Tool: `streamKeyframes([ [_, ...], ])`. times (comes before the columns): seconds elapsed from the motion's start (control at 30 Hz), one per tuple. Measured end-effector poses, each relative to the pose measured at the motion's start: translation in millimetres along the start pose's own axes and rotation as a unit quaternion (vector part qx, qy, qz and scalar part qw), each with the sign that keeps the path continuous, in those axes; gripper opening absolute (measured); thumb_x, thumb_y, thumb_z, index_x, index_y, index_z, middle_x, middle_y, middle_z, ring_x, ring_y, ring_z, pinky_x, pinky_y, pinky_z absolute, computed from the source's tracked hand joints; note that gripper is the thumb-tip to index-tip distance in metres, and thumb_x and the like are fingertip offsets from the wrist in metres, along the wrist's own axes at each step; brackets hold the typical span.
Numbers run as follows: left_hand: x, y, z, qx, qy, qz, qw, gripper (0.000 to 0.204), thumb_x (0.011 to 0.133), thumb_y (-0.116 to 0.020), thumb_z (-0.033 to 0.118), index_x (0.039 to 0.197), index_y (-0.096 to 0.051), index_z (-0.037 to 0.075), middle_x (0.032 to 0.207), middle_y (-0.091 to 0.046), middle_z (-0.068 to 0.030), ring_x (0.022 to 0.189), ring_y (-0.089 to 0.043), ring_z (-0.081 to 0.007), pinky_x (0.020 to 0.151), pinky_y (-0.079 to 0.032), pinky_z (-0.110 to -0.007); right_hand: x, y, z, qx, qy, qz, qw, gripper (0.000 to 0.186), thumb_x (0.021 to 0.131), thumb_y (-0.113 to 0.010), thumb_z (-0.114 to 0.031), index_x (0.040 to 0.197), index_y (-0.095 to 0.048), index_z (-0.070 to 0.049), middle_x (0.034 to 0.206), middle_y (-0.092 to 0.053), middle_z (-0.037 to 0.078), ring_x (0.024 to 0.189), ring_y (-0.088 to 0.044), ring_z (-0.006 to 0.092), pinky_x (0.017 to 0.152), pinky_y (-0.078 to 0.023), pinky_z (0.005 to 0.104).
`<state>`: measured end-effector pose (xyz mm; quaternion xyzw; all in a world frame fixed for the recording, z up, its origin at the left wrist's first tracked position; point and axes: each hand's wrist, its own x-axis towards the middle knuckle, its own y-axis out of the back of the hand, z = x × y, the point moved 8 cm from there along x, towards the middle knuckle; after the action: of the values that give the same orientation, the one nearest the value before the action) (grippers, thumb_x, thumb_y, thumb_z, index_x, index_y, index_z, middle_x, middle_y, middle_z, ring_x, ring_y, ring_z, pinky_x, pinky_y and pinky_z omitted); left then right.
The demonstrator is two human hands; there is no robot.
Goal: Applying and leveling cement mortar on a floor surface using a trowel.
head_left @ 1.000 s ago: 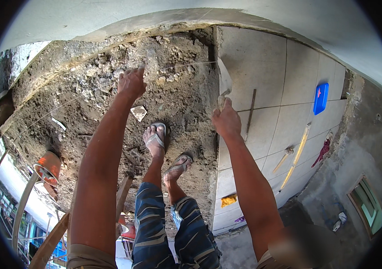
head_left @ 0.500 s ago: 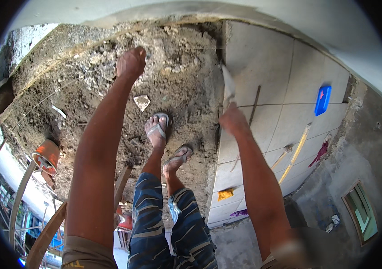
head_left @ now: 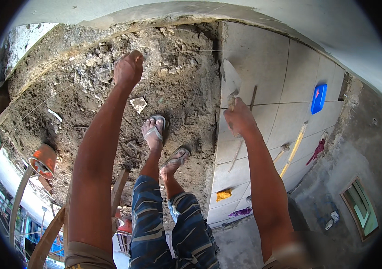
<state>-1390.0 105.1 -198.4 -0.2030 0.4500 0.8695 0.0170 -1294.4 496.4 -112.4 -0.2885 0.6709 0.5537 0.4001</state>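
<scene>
My left hand (head_left: 128, 69) is closed in a fist on a thin string (head_left: 191, 50), held above the rough ground. From the fist the string runs right to the edge of the tiled floor (head_left: 262, 65) and slopes down to the left. My right hand (head_left: 240, 116) grips a pointing trowel (head_left: 231, 77) by its handle. The trowel's pale blade points away from me, over the edge tile and close to the border with the dirt. A thin dark stick (head_left: 254, 96) lies on the tiles beside the blade.
A blue tray (head_left: 319, 99), a yellow level-like bar (head_left: 294, 150), a hammer (head_left: 281, 153), a yellow cloth (head_left: 223, 194) and purple cloths (head_left: 319, 151) lie on the tiles. An orange bucket (head_left: 43, 160) stands left near wooden poles (head_left: 46, 237). My sandalled feet (head_left: 154, 130) are on broken, rubble-strewn soil.
My right hand has turned the trowel so its blade shows broader, and shifted slightly right. The string, faint before, now shows plainly on both sides of my left fist, which sits slightly lower.
</scene>
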Motion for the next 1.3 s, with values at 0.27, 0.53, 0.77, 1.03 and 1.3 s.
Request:
streamKeyframes([
  [0.27,1,-1,4,-0.023,0.005,0.004,1.0,0.021,0.094,-0.061,0.03,0.101,-0.073,0.014,0.104,-0.073,-0.0131,0.094,-0.069,-0.0354,0.085,-0.053,-0.045,39,32,-31,-0.018,-0.117,-0.001,0.993,0.048,0.089,-0.061,-0.018,0.128,-0.046,0.006,0.119,-0.066,0.031,0.113,-0.065,0.0438,0.096,-0.054,0.047],
  [0.53,-15,-9,-7,0.028,0.005,-0.005,1.0,0.023,0.097,-0.06,0.032,0.1,-0.074,0.015,0.097,-0.073,-0.0141,0.084,-0.07,-0.0328,0.082,-0.054,-0.045,-12,-31,-3,-0.047,-0.106,-0.024,0.993,0.047,0.09,-0.06,-0.018,0.13,-0.046,0.003,0.116,-0.067,0.032,0.112,-0.066,0.044,0.096,-0.053,0.0494],
  [0.77,-11,-6,12,-0.024,-0.026,0.031,0.999,0.02,0.094,-0.062,0.031,0.099,-0.072,0.014,0.096,-0.073,-0.0116,0.087,-0.068,-0.0328,0.083,-0.053,-0.045,25,21,-23,-0.003,-0.097,0.0,0.995,0.048,0.089,-0.06,-0.018,0.128,-0.046,0.006,0.115,-0.067,0.032,0.108,-0.067,0.0448,0.094,-0.053,0.0508],
  [1.03,-23,0,10,0.02,-0.054,0.023,0.998,0.021,0.095,-0.061,0.03,0.099,-0.073,0.014,0.096,-0.073,-0.0125,0.085,-0.069,-0.0334,0.085,-0.053,-0.045,-28,-13,-17,-0.02,-0.085,-0.051,0.995,0.056,0.088,-0.062,-0.017,0.134,-0.042,0.006,0.113,-0.068,0.031,0.107,-0.068,0.0443,0.093,-0.055,0.0487],
  [1.3,-21,7,12,0.01,-0.053,0.044,0.998,0.018,0.093,-0.065,0.028,0.1,-0.072,0.013,0.098,-0.073,-0.0138,0.086,-0.069,-0.0349,0.082,-0.053,-0.047,-23,-41,-34,0.042,-0.093,0.007,0.995,0.058,0.087,-0.063,-0.016,0.137,-0.038,0.001,0.107,-0.069,0.031,0.103,-0.068,0.0448,0.093,-0.053,0.0525],
])
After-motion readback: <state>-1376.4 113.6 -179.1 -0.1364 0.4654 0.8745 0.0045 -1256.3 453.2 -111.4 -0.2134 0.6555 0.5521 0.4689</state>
